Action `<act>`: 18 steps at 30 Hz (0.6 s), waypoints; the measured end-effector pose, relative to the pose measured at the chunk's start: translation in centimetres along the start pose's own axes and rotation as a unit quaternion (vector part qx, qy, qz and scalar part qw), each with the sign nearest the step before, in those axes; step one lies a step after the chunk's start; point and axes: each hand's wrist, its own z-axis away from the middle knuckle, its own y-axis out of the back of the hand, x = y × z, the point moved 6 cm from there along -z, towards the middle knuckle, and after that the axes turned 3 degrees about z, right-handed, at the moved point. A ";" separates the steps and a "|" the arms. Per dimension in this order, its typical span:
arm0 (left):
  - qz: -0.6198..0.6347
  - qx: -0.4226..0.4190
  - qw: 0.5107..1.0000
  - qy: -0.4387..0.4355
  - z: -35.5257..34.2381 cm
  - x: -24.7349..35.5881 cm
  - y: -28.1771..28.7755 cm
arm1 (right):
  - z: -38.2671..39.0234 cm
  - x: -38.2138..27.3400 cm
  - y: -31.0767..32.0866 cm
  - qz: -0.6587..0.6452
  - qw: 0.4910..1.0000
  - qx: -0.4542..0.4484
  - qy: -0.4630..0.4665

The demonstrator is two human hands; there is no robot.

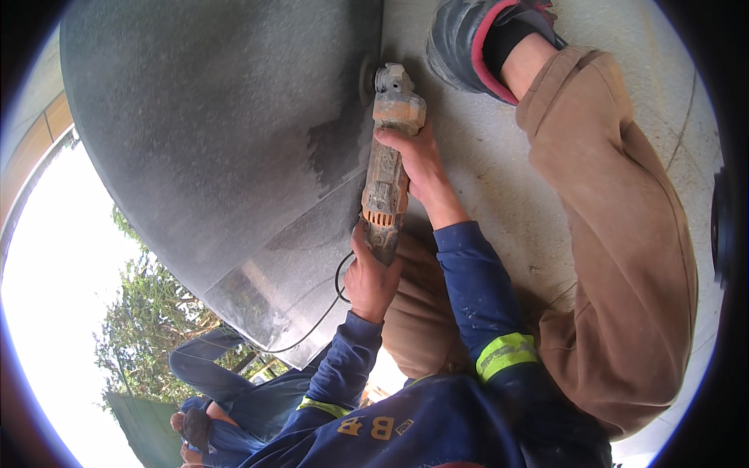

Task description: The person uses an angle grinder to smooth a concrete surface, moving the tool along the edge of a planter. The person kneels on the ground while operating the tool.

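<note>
An angle grinder (388, 168), dusty grey and orange, is held lengthwise in front of me. My left hand (372, 282) wraps its rear end, where a thin black cord (316, 324) loops away. Further up, my right hand (421, 160) is closed around the body just behind the gear head. The grinder's disc (366, 79) appears edge-on beside a large grey panel (218, 101); whether it touches the surface, I cannot tell. Around the disc the panel has a darker, ragged-edged patch.
My brown-trousered leg (624, 226) bends along the right, its dark shoe (460, 48) close to the grinder head. A pale, dusty surface (484, 187) lies beneath. At lower left is another person in blue (222, 425), with trees (148, 316) behind.
</note>
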 end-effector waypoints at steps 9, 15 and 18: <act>-0.013 -0.008 1.000 0.016 0.4 0.1 -0.1 | 0.4 -0.3 0.0 0.010 1.000 0.000 0.002; -0.016 0.002 1.000 -0.001 0.2 0.3 0.0 | 0.3 -0.3 -0.1 0.001 1.000 0.004 0.001; -0.011 -0.009 1.000 0.014 0.0 0.3 0.1 | 0.2 -0.2 0.0 -0.002 1.000 0.008 -0.004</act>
